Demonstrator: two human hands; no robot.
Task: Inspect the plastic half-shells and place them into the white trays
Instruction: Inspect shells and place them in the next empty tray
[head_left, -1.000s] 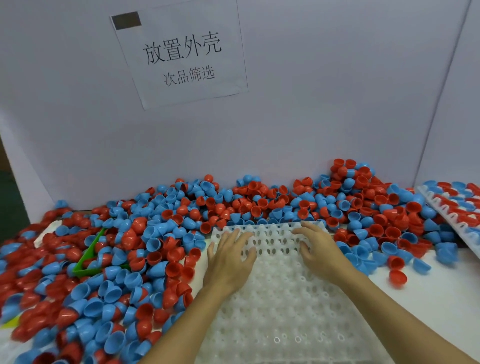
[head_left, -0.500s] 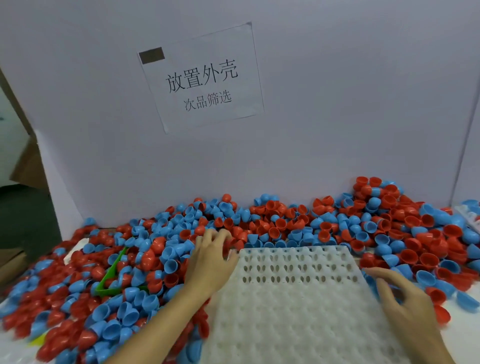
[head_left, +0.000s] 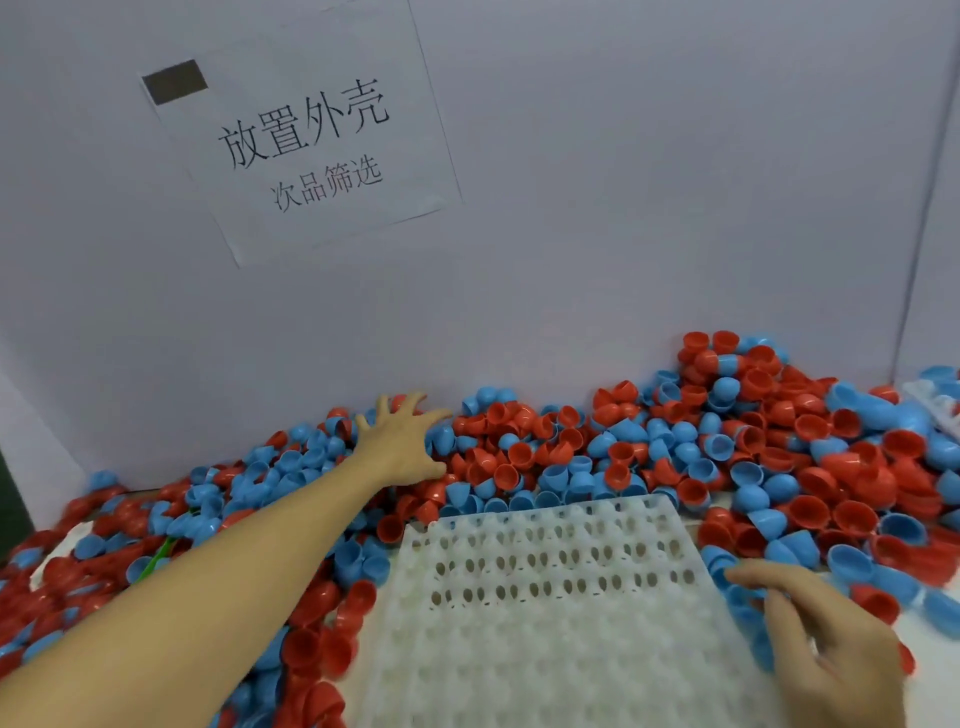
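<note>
A white tray (head_left: 550, 613) with rows of empty sockets lies in front of me. A deep pile of red and blue plastic half-shells (head_left: 597, 447) surrounds it on the left, back and right. My left hand (head_left: 400, 441) reaches far over the pile to the back wall, fingers spread flat on the shells. My right hand (head_left: 826, 639) hovers at the tray's right edge, fingers loosely curled over blue shells; whether it holds one cannot be told.
A white wall with a printed paper sign (head_left: 301, 140) closes the back. A second tray (head_left: 935, 405) with shells shows at the far right. A green tool (head_left: 161, 553) lies half buried in shells on the left.
My left hand left the tray's corner and stretched forward to the back of the pile. My right hand stayed by the tray's right edge. The camera moved closer.
</note>
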